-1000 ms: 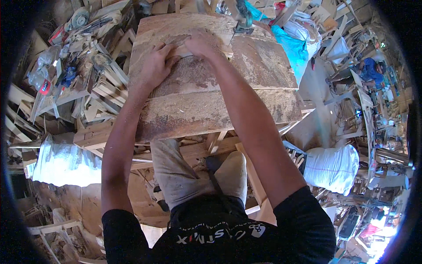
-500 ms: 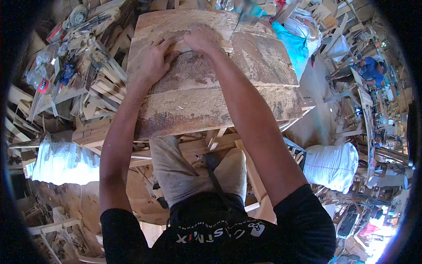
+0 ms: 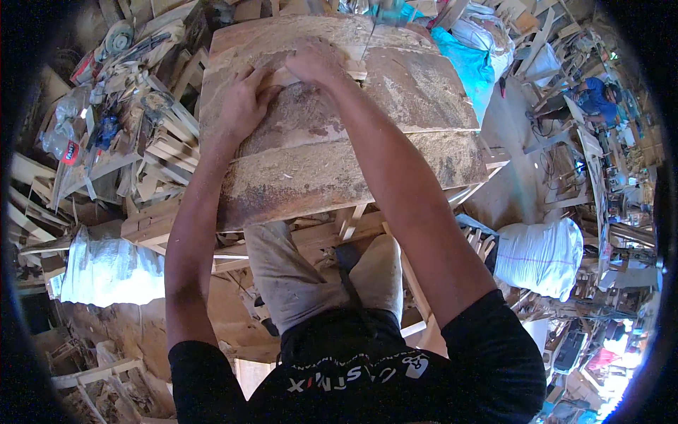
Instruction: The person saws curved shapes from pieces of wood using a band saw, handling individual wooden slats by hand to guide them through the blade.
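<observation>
A narrow pale strip of wood (image 3: 284,76) lies on the sawdust-covered wooden worktable (image 3: 318,166), near its far side. My left hand (image 3: 245,101) grips the strip's left end, fingers curled over it and thumb along its near side. Closed over the middle of the strip is my right hand (image 3: 316,63), its fingertips partly hidden behind the knuckles. The strip's right end sticks out past my right hand. There a thin upright saw blade (image 3: 368,41) comes down at the strip's far edge; whether it is inside the wood I cannot tell.
Piled wood offcuts (image 3: 173,145) crowd the left side, with a plastic bottle (image 3: 58,145) among them. A turquoise sack (image 3: 462,67) stands against the table's far right. White sacks (image 3: 540,258) sit lower right and left. A person in blue (image 3: 599,100) is far right.
The whole view has shifted slightly. Both hands keep their hold on the strip, with only a slight movement of the strip relative to the blade.
</observation>
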Motion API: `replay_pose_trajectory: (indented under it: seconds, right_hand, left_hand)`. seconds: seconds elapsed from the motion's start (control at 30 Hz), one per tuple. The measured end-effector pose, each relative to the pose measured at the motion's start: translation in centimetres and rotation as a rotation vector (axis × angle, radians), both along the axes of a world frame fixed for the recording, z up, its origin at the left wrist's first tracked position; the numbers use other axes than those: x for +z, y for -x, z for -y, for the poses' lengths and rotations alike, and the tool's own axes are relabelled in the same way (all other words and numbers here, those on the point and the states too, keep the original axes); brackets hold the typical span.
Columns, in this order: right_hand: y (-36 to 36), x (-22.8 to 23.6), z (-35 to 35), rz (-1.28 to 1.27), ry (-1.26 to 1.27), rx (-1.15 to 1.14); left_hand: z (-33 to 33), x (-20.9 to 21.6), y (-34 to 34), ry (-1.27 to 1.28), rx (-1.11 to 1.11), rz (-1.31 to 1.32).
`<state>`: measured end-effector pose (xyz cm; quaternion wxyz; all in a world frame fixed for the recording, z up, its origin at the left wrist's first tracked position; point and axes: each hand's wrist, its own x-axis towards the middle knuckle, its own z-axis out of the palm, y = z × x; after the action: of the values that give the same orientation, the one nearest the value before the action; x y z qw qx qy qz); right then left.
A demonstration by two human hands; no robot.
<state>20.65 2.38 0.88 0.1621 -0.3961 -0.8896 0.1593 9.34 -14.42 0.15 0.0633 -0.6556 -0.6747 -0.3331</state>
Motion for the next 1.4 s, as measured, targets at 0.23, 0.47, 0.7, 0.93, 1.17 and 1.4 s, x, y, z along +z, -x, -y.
replay_pose_trajectory:
  seconds: [0.23, 0.47, 0.7, 0.93, 1.17, 1.4]
  right_hand:
    - [1.2, -3.0, -3.2, -0.077, -0.045, 0.003]
    - [1.1, -1.9, -1.8, -0.080, 0.065, -0.016]
    - [0.6, -1.7, -1.4, -0.077, -0.046, -0.037]
    - [-0.5, 0.2, -0.2, -0.053, 0.035, -0.005]
    - [-0.3, 0.9, 0.1, -0.048, 0.044, -0.017]
    - [-0.5, -0.1, -0.1, -0.082, -0.076, -0.066]
  left_hand:
    - [0.0, 0.7, -0.8, -0.005, 0.052, -0.069]
    - [0.8, 1.9, -1.3, 0.058, 0.066, -0.101]
    - [0.3, 1.5, -0.8, 0.103, 0.071, -0.108]
    - [0.5, 1.7, -1.3, 0.104, 0.105, -0.136]
    - [0.8, 1.9, -1.1, 0.141, 0.139, -0.173]
    - [0.6, 2.7, -2.2, 0.151, 0.157, -0.202]
